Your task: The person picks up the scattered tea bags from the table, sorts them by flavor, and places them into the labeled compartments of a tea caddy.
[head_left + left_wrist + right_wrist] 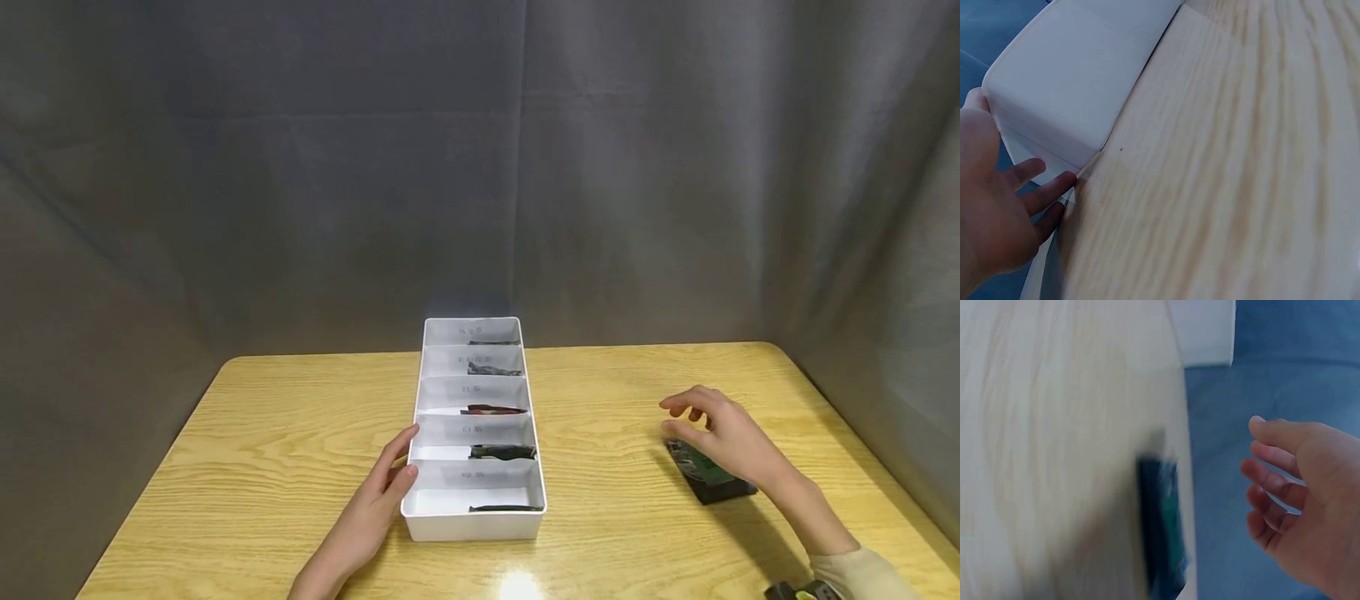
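A long white box [474, 527] with several compartments stands on the table. My left hand [371, 504] touches its left side near the front, with the fingers fairly straight and the thumb tip by the rim. In the left wrist view, fingers [1049, 190] lie along the outer wall of the box. Over to the right, my right hand [731, 433] hovers with loosely bent fingers and holds nothing. Below it lies a flat green and black packet [708, 475], partly hidden by that hand; whether it is one or a stack, I cannot tell.
Each compartment holds a thin packet edge-on, among them a red packet [491, 409], a dark green packet [502, 452] and a greyish packet [491, 368]. Handwritten labels mark the dividers. Grey curtains [337, 208] enclose the back and sides of the wooden table [285, 442].
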### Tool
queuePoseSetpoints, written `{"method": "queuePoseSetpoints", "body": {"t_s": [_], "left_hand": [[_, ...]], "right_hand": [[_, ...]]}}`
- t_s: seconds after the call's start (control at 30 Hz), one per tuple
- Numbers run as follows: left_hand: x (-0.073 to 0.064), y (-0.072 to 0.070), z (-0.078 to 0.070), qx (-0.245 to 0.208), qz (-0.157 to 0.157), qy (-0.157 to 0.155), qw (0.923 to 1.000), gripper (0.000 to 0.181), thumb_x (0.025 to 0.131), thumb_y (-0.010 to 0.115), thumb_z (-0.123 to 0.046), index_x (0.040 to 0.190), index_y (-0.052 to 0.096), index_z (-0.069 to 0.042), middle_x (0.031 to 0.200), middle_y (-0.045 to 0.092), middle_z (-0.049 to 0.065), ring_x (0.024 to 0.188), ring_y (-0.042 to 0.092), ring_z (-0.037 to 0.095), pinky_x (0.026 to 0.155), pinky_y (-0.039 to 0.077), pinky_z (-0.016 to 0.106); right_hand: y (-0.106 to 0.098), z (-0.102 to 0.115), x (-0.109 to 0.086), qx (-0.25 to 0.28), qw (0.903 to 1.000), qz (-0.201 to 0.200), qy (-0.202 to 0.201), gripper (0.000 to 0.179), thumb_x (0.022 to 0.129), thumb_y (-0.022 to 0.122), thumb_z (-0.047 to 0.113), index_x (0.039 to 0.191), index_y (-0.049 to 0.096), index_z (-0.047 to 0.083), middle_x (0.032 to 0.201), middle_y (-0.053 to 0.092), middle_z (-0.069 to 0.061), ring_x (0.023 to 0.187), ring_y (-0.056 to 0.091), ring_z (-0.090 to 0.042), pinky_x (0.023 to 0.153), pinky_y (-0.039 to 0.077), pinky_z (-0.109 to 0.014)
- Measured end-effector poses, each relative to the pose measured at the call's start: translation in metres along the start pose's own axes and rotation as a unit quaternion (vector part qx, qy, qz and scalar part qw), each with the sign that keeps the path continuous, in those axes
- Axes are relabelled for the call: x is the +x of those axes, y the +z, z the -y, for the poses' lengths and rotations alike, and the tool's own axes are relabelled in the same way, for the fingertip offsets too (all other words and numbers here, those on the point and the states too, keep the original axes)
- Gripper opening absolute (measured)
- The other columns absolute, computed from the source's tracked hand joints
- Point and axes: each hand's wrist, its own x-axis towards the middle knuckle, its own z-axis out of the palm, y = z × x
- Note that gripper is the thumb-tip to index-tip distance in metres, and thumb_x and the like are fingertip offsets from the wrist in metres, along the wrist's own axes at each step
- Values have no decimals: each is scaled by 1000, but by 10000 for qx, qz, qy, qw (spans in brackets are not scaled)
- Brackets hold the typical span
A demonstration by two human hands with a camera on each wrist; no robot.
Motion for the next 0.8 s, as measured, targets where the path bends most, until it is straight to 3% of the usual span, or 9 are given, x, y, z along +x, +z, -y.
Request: {"method": "queuePoseSetpoints", "body": {"t_s": [0.27, 0.63, 0.8], "left_hand": [[0, 0, 0, 1, -18, 43, 10000, 49, 106, 48, -33, 153, 34, -36, 155, 38, 11, 135, 46, 36, 107, 41, 50], [1, -2, -3, 61, 5, 58, 10000, 49, 106, 46, -32, 153, 33, -35, 155, 38, 12, 136, 46, 37, 107, 41, 51], [0, 0, -2, 58, 8, 40, 10000, 49, 106, 46, -33, 153, 33, -36, 154, 38, 13, 135, 46, 36, 106, 42, 50]], "right_hand": [[-10, -34, -6, 28, 9966, 544, 618, 35, 92, 72, 25, 119, 68, 3, 106, 66, -10, 85, 54, -10, 67, 47, -25], [-13, -57, -12, 124, 9924, 900, 832, 40, 93, 72, 26, 121, 66, -2, 100, 63, -8, 77, 44, -8, 63, 37, -23], [-14, -61, -17, 146, 9905, 1035, 891, 43, 94, 70, 30, 124, 65, -1, 107, 64, -9, 85, 47, -8, 67, 41, -23]]}}
